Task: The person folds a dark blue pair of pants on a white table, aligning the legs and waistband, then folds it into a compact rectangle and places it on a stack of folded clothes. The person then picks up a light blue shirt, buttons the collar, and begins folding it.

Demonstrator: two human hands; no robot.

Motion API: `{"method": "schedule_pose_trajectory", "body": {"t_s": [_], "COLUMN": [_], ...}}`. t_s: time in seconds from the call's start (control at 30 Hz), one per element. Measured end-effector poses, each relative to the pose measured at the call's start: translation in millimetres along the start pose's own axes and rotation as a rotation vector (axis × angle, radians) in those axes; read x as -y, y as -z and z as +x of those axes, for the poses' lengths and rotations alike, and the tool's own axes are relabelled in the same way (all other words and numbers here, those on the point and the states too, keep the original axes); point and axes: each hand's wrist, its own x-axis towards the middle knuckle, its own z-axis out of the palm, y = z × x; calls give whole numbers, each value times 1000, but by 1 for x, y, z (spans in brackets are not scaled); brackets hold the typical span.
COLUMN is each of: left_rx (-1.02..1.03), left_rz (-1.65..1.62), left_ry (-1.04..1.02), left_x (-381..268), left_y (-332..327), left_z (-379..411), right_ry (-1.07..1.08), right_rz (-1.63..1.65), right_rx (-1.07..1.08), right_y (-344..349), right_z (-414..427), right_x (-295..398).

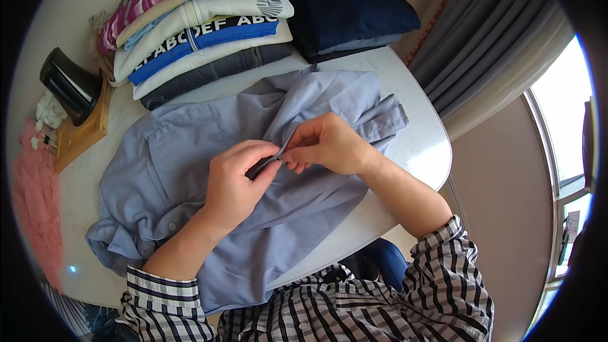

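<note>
A grey-blue button-up shirt (190, 137) lies spread and rumpled on a white table (418, 137). Its collar is at the lower left, and one sleeve cuff (399, 111) sticks out at the right. Over the middle of the shirt, my left hand (240, 180) pinches a raised edge of the cloth between thumb and fingers. My right hand (327, 147) grips the same edge just beside it, fingertips almost touching the left ones. A small pale button (172, 225) shows near the collar. Whatever lies between my fingertips is mostly hidden.
Behind the shirt stands a stack of folded clothes (209, 33), beside a pile of dark navy garments (351, 9). At left are a black container (71, 85) on a wooden box (83, 140) and pink cloth (38, 199). Grey curtains (484, 33) hang by a window on the right.
</note>
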Motion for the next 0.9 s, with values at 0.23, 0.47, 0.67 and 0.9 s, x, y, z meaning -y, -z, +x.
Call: {"method": "schedule_pose_trajectory", "body": {"t_s": [0.23,0.47,0.67,0.9], "left_rx": [-64,-68,-50,-35], "left_rz": [62,153,176,231], "left_ry": [-59,-224,-260,-326], "left_x": [-2,-2,-4,-5], "left_y": [-2,-1,0,0], "left_z": [-1,3,3,4], "right_ry": [22,187,718,979], "right_rz": [35,-208,-816,-941], "right_rx": [1,-63,-221,-238], "right_y": [-1,-2,3,-2], "right_z": [-3,-10,-19,-12], "right_x": [4,4,20,8]}}
